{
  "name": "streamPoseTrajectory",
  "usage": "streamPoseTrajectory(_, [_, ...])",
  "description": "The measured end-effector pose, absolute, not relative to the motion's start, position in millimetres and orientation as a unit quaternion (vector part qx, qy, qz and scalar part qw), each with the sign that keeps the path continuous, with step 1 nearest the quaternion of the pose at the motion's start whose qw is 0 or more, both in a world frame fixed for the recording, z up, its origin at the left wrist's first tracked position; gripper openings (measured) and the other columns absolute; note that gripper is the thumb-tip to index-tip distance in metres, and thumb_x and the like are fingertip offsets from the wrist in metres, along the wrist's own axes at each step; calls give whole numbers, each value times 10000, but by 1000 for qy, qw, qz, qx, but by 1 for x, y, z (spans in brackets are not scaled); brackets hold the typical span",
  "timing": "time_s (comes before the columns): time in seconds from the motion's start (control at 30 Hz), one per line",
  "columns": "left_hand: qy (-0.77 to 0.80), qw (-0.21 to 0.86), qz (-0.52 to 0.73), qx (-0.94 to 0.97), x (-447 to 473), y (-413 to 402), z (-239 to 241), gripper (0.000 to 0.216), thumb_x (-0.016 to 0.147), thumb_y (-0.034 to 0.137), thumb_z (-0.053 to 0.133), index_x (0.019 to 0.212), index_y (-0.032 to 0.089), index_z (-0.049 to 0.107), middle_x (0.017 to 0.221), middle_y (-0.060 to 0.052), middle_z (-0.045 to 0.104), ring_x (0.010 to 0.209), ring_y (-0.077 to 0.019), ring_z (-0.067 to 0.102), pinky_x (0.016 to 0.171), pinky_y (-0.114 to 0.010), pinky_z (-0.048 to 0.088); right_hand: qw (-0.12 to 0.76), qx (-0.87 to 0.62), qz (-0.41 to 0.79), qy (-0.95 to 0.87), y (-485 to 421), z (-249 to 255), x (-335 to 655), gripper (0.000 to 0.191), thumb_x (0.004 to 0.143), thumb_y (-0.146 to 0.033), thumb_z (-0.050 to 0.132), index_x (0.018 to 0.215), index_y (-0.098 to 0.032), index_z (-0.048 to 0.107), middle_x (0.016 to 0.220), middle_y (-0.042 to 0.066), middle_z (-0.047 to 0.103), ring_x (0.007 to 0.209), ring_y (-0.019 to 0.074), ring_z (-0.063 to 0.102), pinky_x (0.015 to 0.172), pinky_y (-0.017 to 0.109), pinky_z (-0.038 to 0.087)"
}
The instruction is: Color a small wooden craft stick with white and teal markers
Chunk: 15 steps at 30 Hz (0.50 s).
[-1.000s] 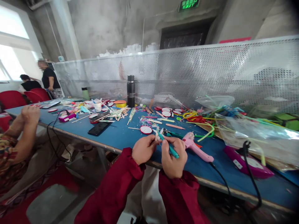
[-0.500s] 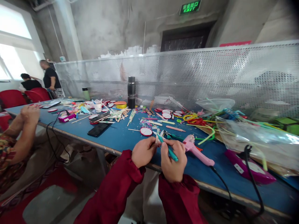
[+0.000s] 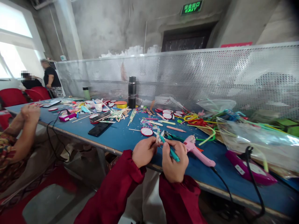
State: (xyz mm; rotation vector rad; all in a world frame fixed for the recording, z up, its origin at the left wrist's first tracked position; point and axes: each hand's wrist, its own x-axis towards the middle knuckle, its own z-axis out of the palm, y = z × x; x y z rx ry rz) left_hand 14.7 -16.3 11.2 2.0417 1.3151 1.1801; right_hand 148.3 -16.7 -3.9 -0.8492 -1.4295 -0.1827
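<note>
At the far left a bright window (image 3: 14,23) fills the upper corner; below it stand red chairs (image 3: 11,99), with two people beyond. Another person's hands (image 3: 30,112), brought together, overlap the left end of the blue desk (image 3: 123,140). The desk's worn front edge slants down from there toward the lower right, and a gray perforated screen (image 3: 187,71) closes off its back. Left of centre, a looped black cord (image 3: 49,132) hangs over that edge below a small purple box (image 3: 67,117); a black phone (image 3: 99,129) lies near the edge, with a pile of pale sticks (image 3: 120,114) behind it. A dark bottle (image 3: 132,93) stands upright before the screen. Blue surface shows between the phone and a red-rimmed white disc (image 3: 146,132).

At the centre, over the front edge, the left hand (image 3: 144,151) pinches a small pale strip (image 3: 157,138), and the right hand (image 3: 175,161) grips a teal pen (image 3: 174,153), its tip by the strip. Just right, a pink glue gun (image 3: 201,155) crowds the right hand, its cable dropping past the edge. Farther right, a larger purple box (image 3: 249,168) and a clear plastic bag (image 3: 259,133) take up the desk.
</note>
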Motion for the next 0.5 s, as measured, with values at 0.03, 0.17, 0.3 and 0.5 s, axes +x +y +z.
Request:
streamPoseTrajectory(0.03, [476,220,425,737,15,-16,11,222,983,298,438,828,211,571,691,24,621,663,-134,560,646,-240,383,671,-377,-81,-633,-17,-4,148,69,930,-230,583,897,-213,640,823,24,709,826,204,636,854,394,448])
streamPoseTrajectory(0.17, [482,217,421,737,15,-16,11,224,981,305,444,817,212,566,690,23,626,668,-137,566,653,-240,390,670,-374,-78,-636,-17,-3,148,75,930,-235,579,886,-213,636,813,20,700,825,203,632,850,389,449])
streamPoseTrajectory(0.3, [486,215,418,737,15,-17,11,233,984,315,442,820,212,572,689,20,627,664,-141,566,649,-242,393,665,-379,-79,-639,-18,-3,147,79,930,-240,579,885,-214,638,811,21,698,830,205,634,860,393,449])
streamPoseTrajectory(0.5, [489,209,413,739,15,-17,13,243,988,313,438,830,210,590,703,8,638,685,-151,574,663,-247,407,667,-380,-83,-636,-18,-3,147,82,935,-246,574,890,-216,635,814,28,703,829,210,636,852,399,455])
